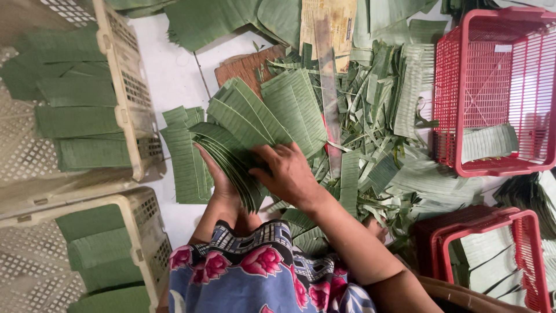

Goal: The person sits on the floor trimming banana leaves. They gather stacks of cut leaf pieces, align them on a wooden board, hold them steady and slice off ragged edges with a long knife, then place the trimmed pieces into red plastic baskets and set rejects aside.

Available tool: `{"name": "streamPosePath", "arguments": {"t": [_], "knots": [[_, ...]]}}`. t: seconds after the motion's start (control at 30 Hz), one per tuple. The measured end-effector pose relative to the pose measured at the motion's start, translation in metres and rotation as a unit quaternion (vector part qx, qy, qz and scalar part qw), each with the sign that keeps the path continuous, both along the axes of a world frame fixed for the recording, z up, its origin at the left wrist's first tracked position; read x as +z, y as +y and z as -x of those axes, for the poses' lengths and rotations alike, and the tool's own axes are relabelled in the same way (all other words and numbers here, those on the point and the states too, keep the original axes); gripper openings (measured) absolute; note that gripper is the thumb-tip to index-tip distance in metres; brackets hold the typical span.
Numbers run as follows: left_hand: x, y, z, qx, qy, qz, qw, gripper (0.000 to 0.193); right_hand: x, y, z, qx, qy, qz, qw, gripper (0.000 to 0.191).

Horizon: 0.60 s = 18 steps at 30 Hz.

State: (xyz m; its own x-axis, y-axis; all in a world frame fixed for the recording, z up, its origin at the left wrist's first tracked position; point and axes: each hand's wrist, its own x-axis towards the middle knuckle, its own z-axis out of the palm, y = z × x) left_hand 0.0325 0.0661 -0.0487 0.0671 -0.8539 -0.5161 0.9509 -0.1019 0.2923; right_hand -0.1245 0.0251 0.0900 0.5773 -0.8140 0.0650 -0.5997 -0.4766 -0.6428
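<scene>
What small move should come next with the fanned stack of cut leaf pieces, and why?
Probably square the stack of leaf pieces into one even pile. It is splayed like a fan, the left hand cupping its lower edge and the right hand pressing on top. The pieces in the cream basket lie flat and aligned, so the fan likely needs closing first.

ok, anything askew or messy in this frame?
Yes. Leaf offcuts lie strewn loose across the floor right of the hands, unlike the neat stacks in the cream crates. The fanned leaf stack under the left hand and right hand is splayed unevenly.
</scene>
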Motion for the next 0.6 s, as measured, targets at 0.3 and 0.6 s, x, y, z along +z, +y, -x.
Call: {"name": "streamPosePath", "arguments": {"t": [0.3, 0.6], "knots": [[0.005, -0.002, -0.004, 0.001, -0.031, -0.015, 0.999, 0.095, 0.015, -0.002, 0.016, -0.011, 0.034, 0.103, 0.994, 0.024], [0.009, -0.003, 0.005, -0.013, -0.044, -0.004, 0.999, 0.096, 0.001, 0.01, -0.004, -0.022, 0.047, 0.057, 0.997, 0.043]]}}
